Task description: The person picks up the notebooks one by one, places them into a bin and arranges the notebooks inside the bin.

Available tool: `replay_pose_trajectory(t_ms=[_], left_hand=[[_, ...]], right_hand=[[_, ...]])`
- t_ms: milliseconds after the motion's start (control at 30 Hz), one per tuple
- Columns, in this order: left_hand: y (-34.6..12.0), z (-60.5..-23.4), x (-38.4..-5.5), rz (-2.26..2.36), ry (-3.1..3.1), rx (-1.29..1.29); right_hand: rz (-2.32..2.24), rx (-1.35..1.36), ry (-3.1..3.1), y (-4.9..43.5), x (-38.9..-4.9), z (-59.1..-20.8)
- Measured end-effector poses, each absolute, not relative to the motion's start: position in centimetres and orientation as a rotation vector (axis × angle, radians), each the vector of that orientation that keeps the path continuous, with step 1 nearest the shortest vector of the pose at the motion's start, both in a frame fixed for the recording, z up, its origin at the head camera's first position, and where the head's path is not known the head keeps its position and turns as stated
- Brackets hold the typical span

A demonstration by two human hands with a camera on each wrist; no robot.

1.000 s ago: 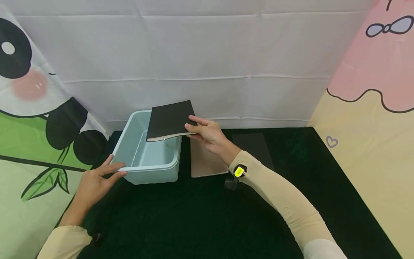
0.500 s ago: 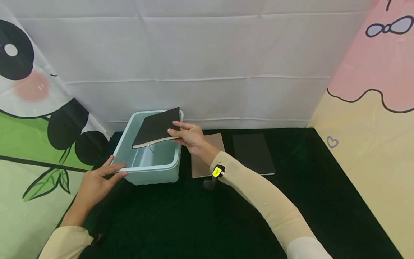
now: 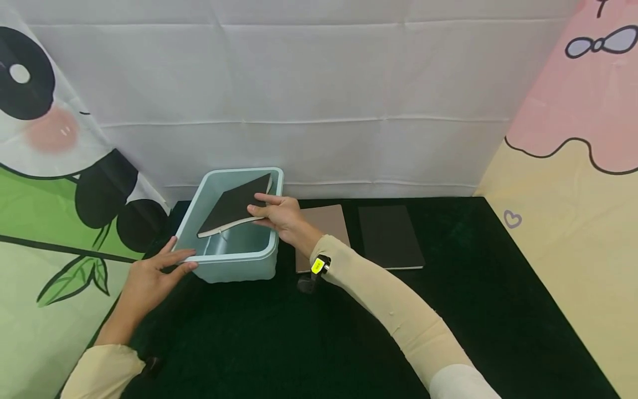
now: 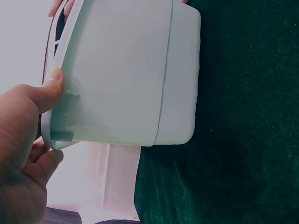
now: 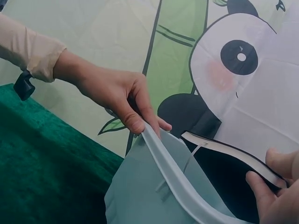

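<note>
My right hand (image 3: pixel 281 218) pinches a black notebook (image 3: pixel 234 204) by its right edge, thumb on top. The notebook is tilted within the mouth of a light blue plastic bin (image 3: pixel 234 271), its left end lower. In the right wrist view its white page edges and a thin ribbon (image 5: pixel 191 156) show. My left hand (image 3: pixel 152 279) grips the bin's near left corner; in the left wrist view the thumb (image 4: pixel 55 86) lies over the rim and other fingers are on the far side.
Right of the bin, a beige notebook (image 3: pixel 326 219) lies partly under my right forearm. Another black notebook (image 3: pixel 391 238) lies farther right on the dark green cloth (image 3: pixel 319 343). A white fabric backdrop (image 3: pixel 319 100) rises behind the table, with printed cartoon panels at both sides.
My right hand has moved left and down, carrying the black notebook from above the bin's right rim into its opening. The left hand has stayed on the corner.
</note>
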State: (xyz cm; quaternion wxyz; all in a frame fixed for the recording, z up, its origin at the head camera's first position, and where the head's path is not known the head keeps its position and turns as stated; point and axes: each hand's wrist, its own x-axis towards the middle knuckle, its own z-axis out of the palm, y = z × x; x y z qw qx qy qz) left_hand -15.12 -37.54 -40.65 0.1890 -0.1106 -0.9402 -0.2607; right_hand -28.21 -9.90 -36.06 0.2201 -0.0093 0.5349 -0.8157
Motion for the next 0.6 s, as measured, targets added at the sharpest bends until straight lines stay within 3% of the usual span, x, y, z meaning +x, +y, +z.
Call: replay_pose_trajectory(t_ms=[600], left_hand=[[-37.5,-40.7,-15.1,-0.749,-2.626,-0.318]], right_hand=[[-2.183,-0.003,1.523,-11.4,-28.2,-36.4]])
